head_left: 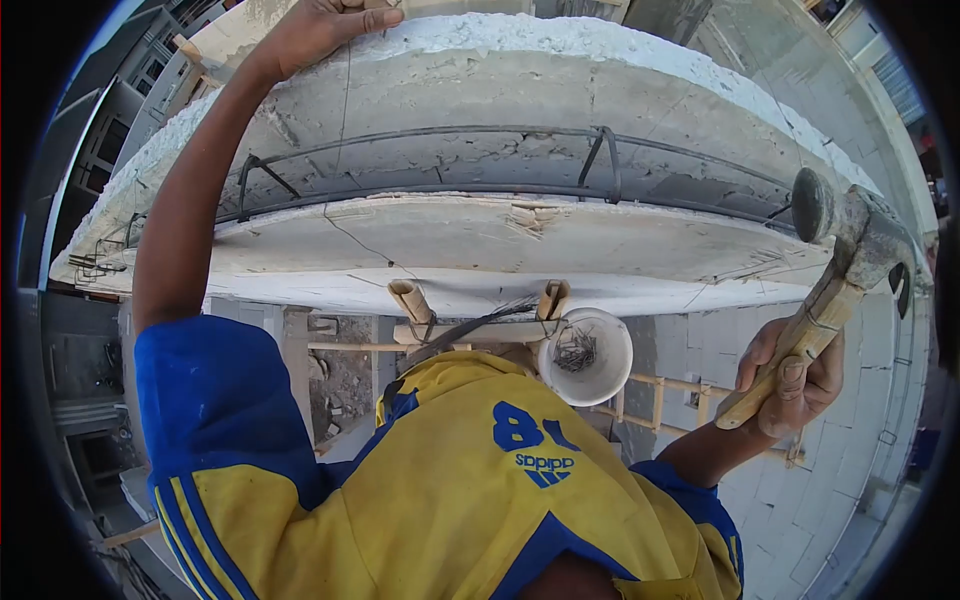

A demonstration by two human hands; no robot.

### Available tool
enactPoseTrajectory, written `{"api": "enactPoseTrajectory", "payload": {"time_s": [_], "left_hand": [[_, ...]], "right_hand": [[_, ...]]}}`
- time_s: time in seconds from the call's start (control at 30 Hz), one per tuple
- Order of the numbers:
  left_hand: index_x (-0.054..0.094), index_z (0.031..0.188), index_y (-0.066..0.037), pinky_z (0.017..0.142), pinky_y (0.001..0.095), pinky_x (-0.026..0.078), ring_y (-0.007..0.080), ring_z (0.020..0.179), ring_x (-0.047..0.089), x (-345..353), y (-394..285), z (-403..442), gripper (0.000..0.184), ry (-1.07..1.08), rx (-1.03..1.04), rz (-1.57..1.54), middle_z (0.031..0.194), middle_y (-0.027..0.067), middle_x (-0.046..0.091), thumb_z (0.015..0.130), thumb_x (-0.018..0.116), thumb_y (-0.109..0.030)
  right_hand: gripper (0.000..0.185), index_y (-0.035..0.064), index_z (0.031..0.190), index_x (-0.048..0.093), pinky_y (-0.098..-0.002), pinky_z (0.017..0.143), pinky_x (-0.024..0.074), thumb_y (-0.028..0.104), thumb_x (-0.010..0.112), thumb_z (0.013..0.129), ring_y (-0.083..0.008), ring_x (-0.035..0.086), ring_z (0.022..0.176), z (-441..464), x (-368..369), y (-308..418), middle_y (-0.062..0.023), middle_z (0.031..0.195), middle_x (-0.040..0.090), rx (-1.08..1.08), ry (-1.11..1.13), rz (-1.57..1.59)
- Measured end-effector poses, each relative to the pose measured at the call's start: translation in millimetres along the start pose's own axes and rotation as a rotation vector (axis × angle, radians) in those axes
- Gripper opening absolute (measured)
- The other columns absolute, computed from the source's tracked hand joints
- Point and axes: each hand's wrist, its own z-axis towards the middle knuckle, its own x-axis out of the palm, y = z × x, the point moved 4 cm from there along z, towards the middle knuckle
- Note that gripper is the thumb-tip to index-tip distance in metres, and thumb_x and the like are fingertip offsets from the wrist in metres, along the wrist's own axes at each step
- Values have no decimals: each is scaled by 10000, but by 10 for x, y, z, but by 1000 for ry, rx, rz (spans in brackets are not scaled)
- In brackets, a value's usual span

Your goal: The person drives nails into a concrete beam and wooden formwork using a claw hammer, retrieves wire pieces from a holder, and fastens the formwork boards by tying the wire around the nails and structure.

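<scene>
My right hand is closed round the wooden handle of a claw hammer. Its worn metal head is raised at the right, with the round face turned left and the claw hanging on the right. At the top left, my left hand rests on the rough, whitish top edge of a concrete wall, thumb stretched out and the other fingers partly cut off by the frame. Between this wall and a pale board runs a steel rebar frame. A thin line hangs below my left hand.
A white bucket with several nails stands close in front of my body. Beside it, two bamboo poles stick up by a crosspiece. Far below lie rubble ground and wooden rails; a block wall is at the right.
</scene>
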Motion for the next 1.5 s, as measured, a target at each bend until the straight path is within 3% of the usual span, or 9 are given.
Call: {"api": "enactPoseTrajectory", "payload": {"time_s": [0.07,0.47,0.53,0.63,0.7,0.97,1.3,1.43,1.5], "left_hand": [[697,827,-57,524,253,451,75,569,553,-4,-248,-59,218,30,-325,113,657,22,648,899,684,-263],[715,875,0,649,283,506,119,732,620,-116,-781,7,342,221,132,234,778,44,691,843,734,-339],[646,796,-65,622,260,364,72,685,441,-345,-247,62,427,78,234,296,717,-33,526,918,616,-473],[664,867,-51,846,278,434,119,828,563,-681,52,121,487,174,-171,551,801,6,610,893,608,-534],[641,1240,-78,990,329,407,204,1131,576,-928,537,112,554,-59,-160,662,1185,118,645,915,573,-521],[624,1272,-118,998,313,409,207,1153,586,-365,731,308,561,-145,-101,915,1213,120,648,907,572,-541],[626,1274,-173,990,290,425,170,1156,593,-359,251,199,431,-264,-200,716,1225,60,660,963,523,-453],[623,1277,-167,991,287,423,167,1160,590,-373,304,246,437,-228,-179,675,1231,57,657,962,522,-452],[622,1279,-165,992,285,422,165,1163,589,-292,328,268,440,-201,-170,661,1234,55,656,962,522,-452]], "right_hand": [[514,-178,1074,457,-209,340,407,213,701,847,-139,497,399,-120,-63,-29,-184,635,541,-107,-9,44],[605,-172,1217,433,-201,314,358,197,721,834,-113,459,399,-904,-775,-159,-137,641,526,-19,-258,-75],[619,-162,1236,432,-201,324,357,195,732,829,-111,463,410,-983,-861,-205,-128,664,543,9,-243,-123],[612,-143,1279,444,-224,416,399,139,728,816,-125,491,466,-1220,-1031,-217,-110,691,558,337,-123,-128],[618,-97,1345,451,-250,502,433,66,705,806,-137,518,535,-1434,-1045,-257,-109,725,581,670,-138,-257],[311,-74,1080,602,-338,539,488,98,658,827,-168,601,586,-2664,-1015,-2569,-104,750,624,1389,137,-312],[220,-38,1080,570,-395,509,534,130,565,938,-227,636,629,-3601,-457,-4520,-134,745,626,1589,-727,415],[190,9,1025,613,-411,522,544,178,573,947,-239,647,660,-3696,-479,-4664,-96,721,611,1675,-583,395],[204,31,970,679,-436,635,568,220,646,902,-278,670,733,-3563,-638,-4606,-110,786,663,1780,-165,-203]]}}
